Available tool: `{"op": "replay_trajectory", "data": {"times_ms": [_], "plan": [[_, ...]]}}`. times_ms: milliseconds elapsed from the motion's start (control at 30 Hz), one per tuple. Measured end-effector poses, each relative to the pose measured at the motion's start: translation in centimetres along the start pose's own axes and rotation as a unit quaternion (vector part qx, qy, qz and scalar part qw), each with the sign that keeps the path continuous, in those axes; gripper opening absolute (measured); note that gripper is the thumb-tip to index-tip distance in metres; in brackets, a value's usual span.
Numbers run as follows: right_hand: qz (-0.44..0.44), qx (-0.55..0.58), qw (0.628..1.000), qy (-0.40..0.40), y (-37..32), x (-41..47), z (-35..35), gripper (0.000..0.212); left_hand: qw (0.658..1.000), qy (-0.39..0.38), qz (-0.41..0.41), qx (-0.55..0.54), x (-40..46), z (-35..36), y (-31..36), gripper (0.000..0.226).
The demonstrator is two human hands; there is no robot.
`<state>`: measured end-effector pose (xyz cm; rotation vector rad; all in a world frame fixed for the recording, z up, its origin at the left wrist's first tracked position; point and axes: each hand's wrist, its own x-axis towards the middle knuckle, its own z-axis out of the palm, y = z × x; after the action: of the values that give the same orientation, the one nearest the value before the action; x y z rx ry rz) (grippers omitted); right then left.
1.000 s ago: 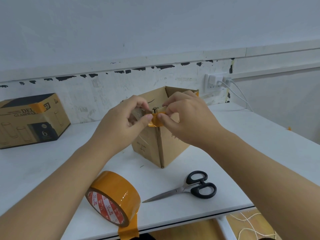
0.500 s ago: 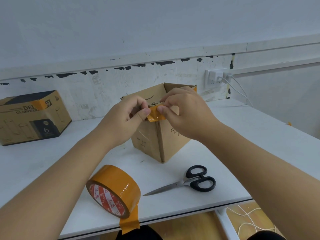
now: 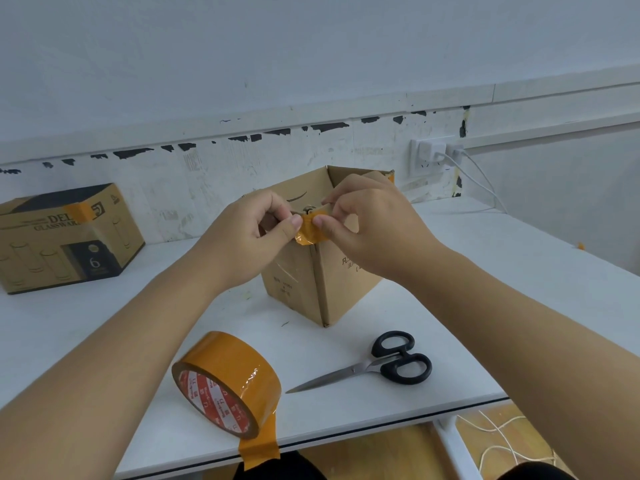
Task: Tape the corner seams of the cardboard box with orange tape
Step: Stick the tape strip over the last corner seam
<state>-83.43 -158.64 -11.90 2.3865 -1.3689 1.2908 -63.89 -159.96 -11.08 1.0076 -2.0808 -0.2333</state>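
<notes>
Item: tape strip [image 3: 309,231], pinched by our left hand [image 3: 254,233] and right hand [image 3: 367,225] over cardboard box [image 3: 320,271] near corner (adhesion seemingly partial), bridging its seam.

A pale blue-grey painted wall [image 3: 311,46] rises at the far side, its lower band [image 3: 207,174] scuffed white with black chipped patches. A white wall socket [image 3: 427,157] sits far right. The white flat surface [image 3: 519,265] spans below; wooden floor [image 3: 381,452] shows near.
</notes>
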Motion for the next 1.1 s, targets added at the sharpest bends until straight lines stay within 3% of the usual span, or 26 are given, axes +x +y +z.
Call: {"op": "replay_trajectory", "data": {"times_ms": [367,767,1100], "plan": [[-0.035,-0.039,0.998,0.017,-0.5,0.0,0.7,0.025,1.000,0.009,0.008,-0.008,-0.1,0.7,0.5,0.015],[0.025,0.002,1.000,-0.005,-0.2,0.6,0.1,0.032,0.999,0.000,0.004,-0.038,0.2,0.3,0.2,0.015],[-0.013,-0.039,0.997,-0.068,0.5,1.0,-1.0,0.027,0.997,-0.020,-0.007,-0.072,0.4,0.1,-0.3,0.010]]}}
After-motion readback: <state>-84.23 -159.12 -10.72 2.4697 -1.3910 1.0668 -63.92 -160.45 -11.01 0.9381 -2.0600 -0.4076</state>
